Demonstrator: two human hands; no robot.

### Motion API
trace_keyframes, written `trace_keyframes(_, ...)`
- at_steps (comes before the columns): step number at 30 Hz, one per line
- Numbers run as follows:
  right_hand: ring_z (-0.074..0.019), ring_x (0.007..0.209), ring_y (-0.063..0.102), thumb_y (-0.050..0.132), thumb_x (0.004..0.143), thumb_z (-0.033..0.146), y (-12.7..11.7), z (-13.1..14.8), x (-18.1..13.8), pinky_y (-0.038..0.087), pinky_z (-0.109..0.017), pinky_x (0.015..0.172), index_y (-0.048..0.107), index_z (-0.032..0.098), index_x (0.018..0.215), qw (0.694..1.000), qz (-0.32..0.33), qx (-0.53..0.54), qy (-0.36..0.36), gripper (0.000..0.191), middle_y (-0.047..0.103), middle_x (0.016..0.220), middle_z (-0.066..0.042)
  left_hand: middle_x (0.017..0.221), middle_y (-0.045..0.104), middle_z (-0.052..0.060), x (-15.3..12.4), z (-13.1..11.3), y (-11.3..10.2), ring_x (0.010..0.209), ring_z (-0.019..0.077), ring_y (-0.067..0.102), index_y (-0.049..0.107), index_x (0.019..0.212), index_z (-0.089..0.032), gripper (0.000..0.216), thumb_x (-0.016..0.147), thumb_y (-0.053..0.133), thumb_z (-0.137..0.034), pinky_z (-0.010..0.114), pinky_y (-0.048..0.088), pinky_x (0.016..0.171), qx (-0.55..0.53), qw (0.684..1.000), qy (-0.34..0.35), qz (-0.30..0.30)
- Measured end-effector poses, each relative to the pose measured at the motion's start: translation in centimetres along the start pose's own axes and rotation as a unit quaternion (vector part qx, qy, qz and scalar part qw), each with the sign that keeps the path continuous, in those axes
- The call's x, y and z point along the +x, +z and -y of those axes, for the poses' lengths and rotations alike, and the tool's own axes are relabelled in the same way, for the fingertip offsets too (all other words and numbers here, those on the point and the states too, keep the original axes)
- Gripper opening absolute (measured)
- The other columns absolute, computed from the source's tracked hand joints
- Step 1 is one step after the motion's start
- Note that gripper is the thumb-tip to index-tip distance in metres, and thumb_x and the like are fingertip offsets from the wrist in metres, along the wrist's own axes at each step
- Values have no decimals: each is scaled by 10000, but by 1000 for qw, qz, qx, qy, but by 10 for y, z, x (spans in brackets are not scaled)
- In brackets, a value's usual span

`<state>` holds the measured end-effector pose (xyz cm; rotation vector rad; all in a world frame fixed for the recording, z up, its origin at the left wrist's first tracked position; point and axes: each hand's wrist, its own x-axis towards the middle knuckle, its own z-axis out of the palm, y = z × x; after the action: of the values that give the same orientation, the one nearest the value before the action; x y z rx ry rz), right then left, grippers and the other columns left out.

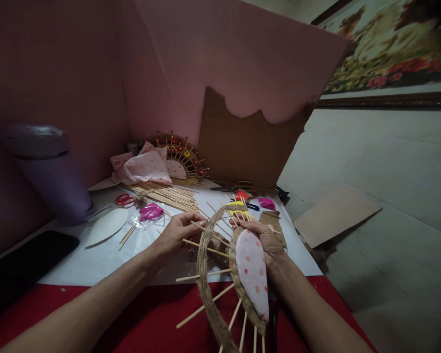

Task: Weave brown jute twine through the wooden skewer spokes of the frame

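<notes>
Two hands are sharing one half-built ornament [224, 274] above the red tablecloth [150, 314]. The right hand [266, 240] is clamping its fabric-padded centre [253, 272], seemingly to steady it, while the left hand [178, 230] is pinching a bamboo skewer [197, 226] at the jute-wrapped arch [203, 274].

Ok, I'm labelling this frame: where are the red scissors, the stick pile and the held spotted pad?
red scissors [124, 199], head view, red handles.
stick pile [169, 196], head view, middle of bundle.
spotted pad [252, 272], head view, fabric middle.

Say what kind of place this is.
Probably a home craft corner: loose wooden sticks, red scissors, a finished decorated fan, and a half-made twine fan gripped by left hand and right hand.
</notes>
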<state>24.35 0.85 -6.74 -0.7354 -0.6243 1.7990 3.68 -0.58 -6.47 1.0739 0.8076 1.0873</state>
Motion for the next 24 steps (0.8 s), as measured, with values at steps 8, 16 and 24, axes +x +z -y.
trace_keyframes(8,-137,612,656,555,645,-15,-3,2,5,549,-209,616,623,103,797,999,-20,11,-28,204,694,733,-75,563,592,-21,3,5,-2,443,66,514,624,743,-142,183,670,696,-294,159,361,417,-13,1000,4,-14)
trace_keyframes(16,-122,591,645,492,681,-14,-3,5,6,541,-213,597,610,91,790,997,-51,42,-32,192,689,693,-66,556,630,-14,3,1,0,452,81,543,660,788,-139,211,624,729,-251,168,402,433,7,1000,8,-25)
trace_keyframes(24,-124,572,633,528,668,12,-8,8,11,539,-218,601,590,114,758,997,-53,45,-44,149,674,663,-39,596,663,8,5,4,-1,451,103,570,673,770,-149,209,615,733,-276,167,414,397,38,999,-12,-36)
